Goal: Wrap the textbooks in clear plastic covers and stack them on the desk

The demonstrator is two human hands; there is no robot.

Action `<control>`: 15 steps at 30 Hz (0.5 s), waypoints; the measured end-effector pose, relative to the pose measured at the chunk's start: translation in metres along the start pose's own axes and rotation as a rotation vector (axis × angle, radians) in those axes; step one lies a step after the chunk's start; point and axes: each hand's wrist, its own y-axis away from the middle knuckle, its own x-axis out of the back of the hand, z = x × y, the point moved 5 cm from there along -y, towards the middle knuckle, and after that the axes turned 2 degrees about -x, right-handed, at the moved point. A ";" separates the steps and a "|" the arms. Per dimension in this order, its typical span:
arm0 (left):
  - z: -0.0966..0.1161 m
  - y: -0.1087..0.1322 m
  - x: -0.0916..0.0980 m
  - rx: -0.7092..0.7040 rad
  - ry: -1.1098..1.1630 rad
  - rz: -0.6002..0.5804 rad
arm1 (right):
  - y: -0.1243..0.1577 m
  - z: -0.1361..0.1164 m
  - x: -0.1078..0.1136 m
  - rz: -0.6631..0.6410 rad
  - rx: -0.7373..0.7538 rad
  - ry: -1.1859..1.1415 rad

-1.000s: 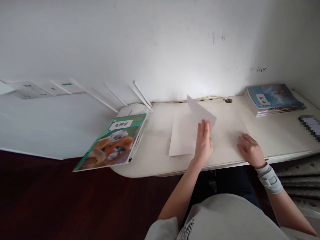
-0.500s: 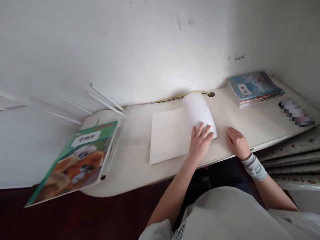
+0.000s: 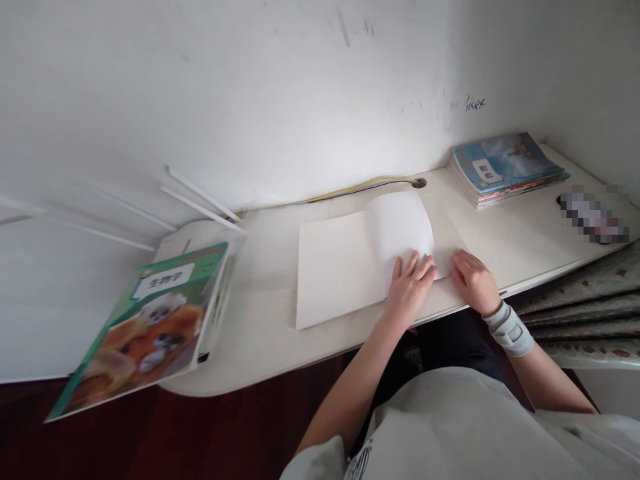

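Note:
Blank white paper [image 3: 335, 267] lies on the desk in front of me. Its left part is flat, while the right part [image 3: 400, 227] bulges upward in a curve; I cannot tell whether it is one folded sheet or an open booklet. My left hand [image 3: 413, 283] rests with fingers spread on the lower edge of that curved part, pressing it down. Just right of the paper, my right hand [image 3: 475, 283] lies on the desk at its front edge, fingers together and gently bent, nothing visible in it. A grey wrist band [image 3: 511, 330] wraps my right wrist.
The white desk [image 3: 260, 320] runs along a wall. At the left, a green biology textbook [image 3: 145, 327] tops a pile overhanging the desk end. A stack of books [image 3: 507, 167] and a blurred-out dark object [image 3: 593, 217] are at the right. A yellow cable [image 3: 370, 184] enters a desk hole.
My left hand has slid right along the paper, and the curved part has spread further right, with its bulge lower. My right hand stays about where it was.

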 end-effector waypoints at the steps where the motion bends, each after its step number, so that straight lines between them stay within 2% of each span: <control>1: 0.001 0.000 -0.002 -0.005 -0.007 -0.002 | 0.000 0.000 0.000 -0.003 0.000 -0.001; 7: 0.008 0.003 -0.009 -0.002 -0.049 0.005 | 0.001 0.001 -0.001 0.010 -0.003 0.033; 15: 0.018 0.005 -0.002 -0.012 -0.102 -0.006 | 0.000 0.000 0.000 -0.002 -0.020 0.045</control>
